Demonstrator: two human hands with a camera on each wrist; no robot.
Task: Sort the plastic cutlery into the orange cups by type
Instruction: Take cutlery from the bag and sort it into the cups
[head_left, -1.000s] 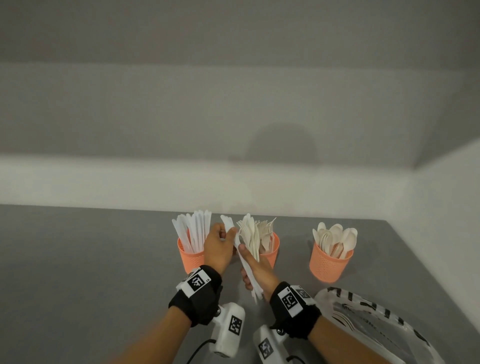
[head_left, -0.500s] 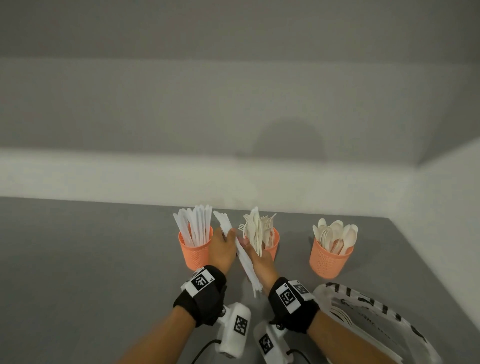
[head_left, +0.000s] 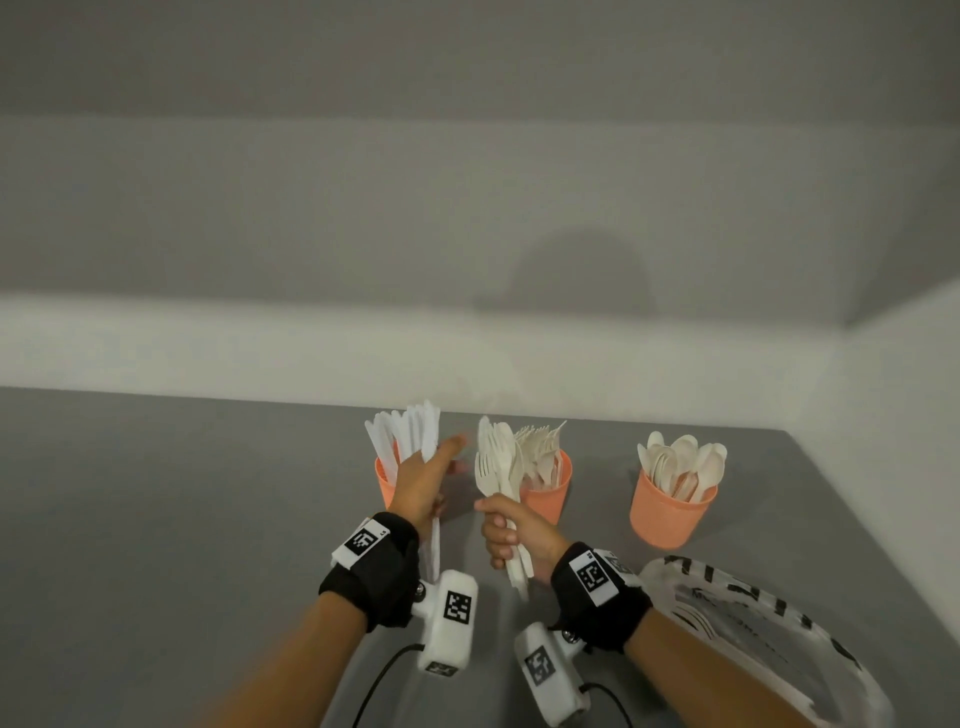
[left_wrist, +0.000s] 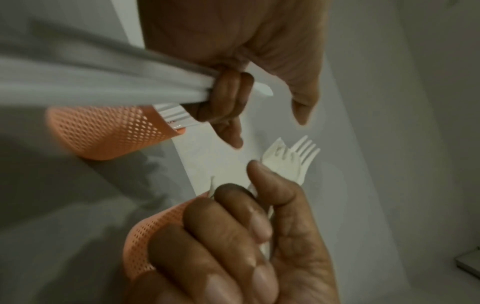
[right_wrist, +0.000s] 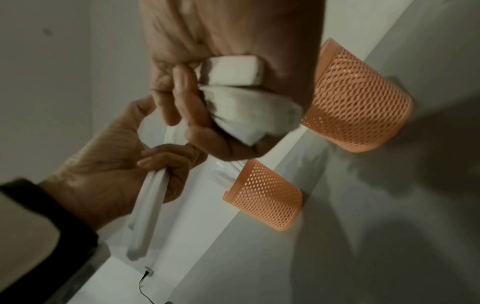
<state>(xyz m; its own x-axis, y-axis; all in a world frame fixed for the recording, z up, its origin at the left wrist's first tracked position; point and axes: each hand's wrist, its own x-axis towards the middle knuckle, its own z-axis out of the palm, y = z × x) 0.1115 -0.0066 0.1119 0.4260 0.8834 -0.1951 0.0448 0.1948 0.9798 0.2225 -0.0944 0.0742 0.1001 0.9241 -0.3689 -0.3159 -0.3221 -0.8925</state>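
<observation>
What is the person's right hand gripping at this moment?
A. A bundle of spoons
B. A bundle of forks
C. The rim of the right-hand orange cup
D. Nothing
B: the right hand is curled round a bundle of forks, whose tines show above the fist in the head view and past the thumb in the left wrist view.

- The right hand (right_wrist: 207, 86) curls its fingers round a bunch of white cutlery handles (right_wrist: 231, 71).
- The left hand (right_wrist: 116, 164) grips long white pieces (right_wrist: 150, 207).
- Two orange cups (right_wrist: 358, 102) with little holes stand on the grey table (right_wrist: 389, 226).
</observation>
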